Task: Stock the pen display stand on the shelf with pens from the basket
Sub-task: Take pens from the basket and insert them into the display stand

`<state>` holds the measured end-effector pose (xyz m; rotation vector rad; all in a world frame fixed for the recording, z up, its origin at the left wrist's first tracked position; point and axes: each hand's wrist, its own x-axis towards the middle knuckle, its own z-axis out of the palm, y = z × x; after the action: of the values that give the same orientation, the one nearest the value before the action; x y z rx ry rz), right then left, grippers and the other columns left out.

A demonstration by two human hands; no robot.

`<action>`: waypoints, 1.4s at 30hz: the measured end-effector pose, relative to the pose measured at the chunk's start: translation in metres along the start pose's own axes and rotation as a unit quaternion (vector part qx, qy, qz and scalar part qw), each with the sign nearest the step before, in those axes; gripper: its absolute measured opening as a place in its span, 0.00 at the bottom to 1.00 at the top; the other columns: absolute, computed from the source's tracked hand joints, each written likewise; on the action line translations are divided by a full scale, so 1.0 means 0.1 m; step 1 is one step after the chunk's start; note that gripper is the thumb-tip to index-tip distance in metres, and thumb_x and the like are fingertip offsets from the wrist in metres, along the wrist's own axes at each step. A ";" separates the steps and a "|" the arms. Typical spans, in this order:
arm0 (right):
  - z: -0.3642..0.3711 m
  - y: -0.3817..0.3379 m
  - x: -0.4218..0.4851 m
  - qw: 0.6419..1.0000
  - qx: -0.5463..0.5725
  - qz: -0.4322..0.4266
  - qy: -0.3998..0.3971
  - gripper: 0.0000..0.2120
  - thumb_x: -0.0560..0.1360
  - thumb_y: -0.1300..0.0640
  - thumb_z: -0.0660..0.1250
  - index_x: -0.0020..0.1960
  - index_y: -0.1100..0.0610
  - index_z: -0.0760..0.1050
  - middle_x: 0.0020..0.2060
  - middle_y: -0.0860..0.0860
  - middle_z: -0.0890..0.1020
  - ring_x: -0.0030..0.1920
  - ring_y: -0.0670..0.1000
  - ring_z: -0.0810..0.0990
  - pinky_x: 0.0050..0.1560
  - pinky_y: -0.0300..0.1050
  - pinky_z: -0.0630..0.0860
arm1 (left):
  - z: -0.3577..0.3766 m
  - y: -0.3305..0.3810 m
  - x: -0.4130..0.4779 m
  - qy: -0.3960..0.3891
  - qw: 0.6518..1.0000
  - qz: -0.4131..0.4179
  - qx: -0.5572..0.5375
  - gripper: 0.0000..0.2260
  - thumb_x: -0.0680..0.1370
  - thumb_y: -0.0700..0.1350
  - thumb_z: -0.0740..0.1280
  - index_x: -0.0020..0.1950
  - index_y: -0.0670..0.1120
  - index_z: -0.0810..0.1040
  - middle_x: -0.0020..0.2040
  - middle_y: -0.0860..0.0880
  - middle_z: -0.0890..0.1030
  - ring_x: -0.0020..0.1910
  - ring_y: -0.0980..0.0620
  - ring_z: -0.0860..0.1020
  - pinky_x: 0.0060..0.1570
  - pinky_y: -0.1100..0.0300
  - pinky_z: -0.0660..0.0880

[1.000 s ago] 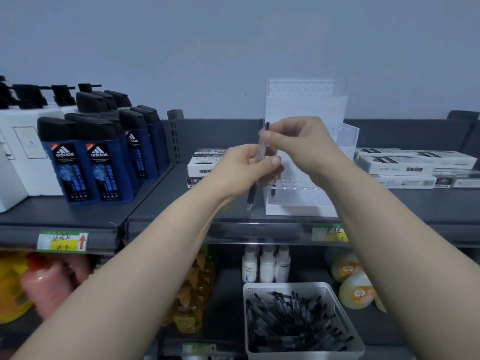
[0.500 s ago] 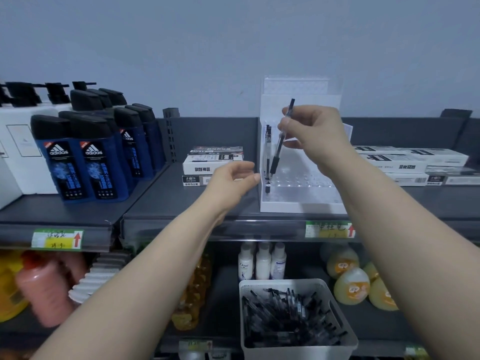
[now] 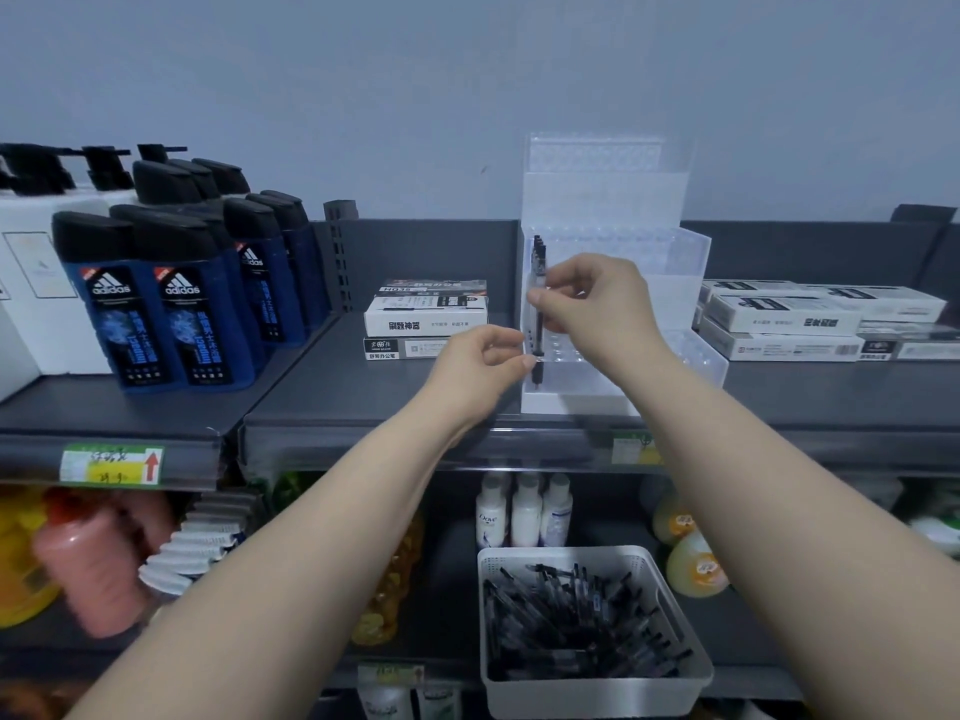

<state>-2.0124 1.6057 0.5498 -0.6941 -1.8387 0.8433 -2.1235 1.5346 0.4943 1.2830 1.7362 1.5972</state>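
Right hand (image 3: 592, 298) raised at the pen display stand (image 3: 613, 200), forearm extended, thumb and fingers pinching an upright pen (image 3: 537, 324) at the stand's left column. Left hand (image 3: 483, 361) is curled, its fingertips at the pen's lower end; actual grip cannot be determined. Basket (image 3: 571, 556) of pens sits on the shelf below.

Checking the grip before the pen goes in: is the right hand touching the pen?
Touching. The head view shows the right hand pinching the pen on its barrel between fingertips and thumb.
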 end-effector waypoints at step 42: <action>-0.33 3.29 -1.60 0.854 -0.295 0.057 -0.425 0.25 0.79 0.61 0.60 0.75 0.54 0.60 0.72 0.55 0.65 0.70 0.58 0.65 0.68 0.52 0.66 | 1.32 -2.47 -0.83 -0.206 0.792 -0.107 0.565 0.29 0.74 0.35 0.64 0.73 0.51 0.64 0.68 0.45 0.70 0.66 0.42 0.68 0.64 0.54 0.65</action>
<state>-1.8902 1.6890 0.2137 -0.8895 -2.9595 0.7014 -2.0563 1.5582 0.2115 1.6131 2.4394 -0.0498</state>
